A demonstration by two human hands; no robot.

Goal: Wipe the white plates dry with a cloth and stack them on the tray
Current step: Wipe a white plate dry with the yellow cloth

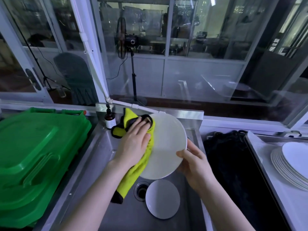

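Over the steel sink [103, 155] a person holds a white plate [168, 147] up in both hands. The left hand [133, 142] lies flat, fingers nearly straight and a little spread, pressing a yellow cloth [133, 177] with black edging against the plate's left rim. A fold of the cloth covers the fingertips, and its long tail hangs below the wrist into the basin. The right hand [195, 165] grips the plate at its lower right rim, thumb on the face and fingers curled behind.

The plate is tilted steeply, its upper rim leaning away toward the back of the sink and its face turned up and toward the person. Being round, it has no long axis. Its lower rim hangs above the drain [141, 190], clear of the sink floor.

A second plate [162, 198] rests in the basin just right of the drain, face up. To the right, past a black mat [233, 164], a tray [265, 147] carries a stack of plates [290, 165], fanned slightly with the top one tilted. Left of the sink sits a green bin [33, 155] with its lid shut, and a brown bottle [110, 118] stands at the back corner, just beside the cloth.
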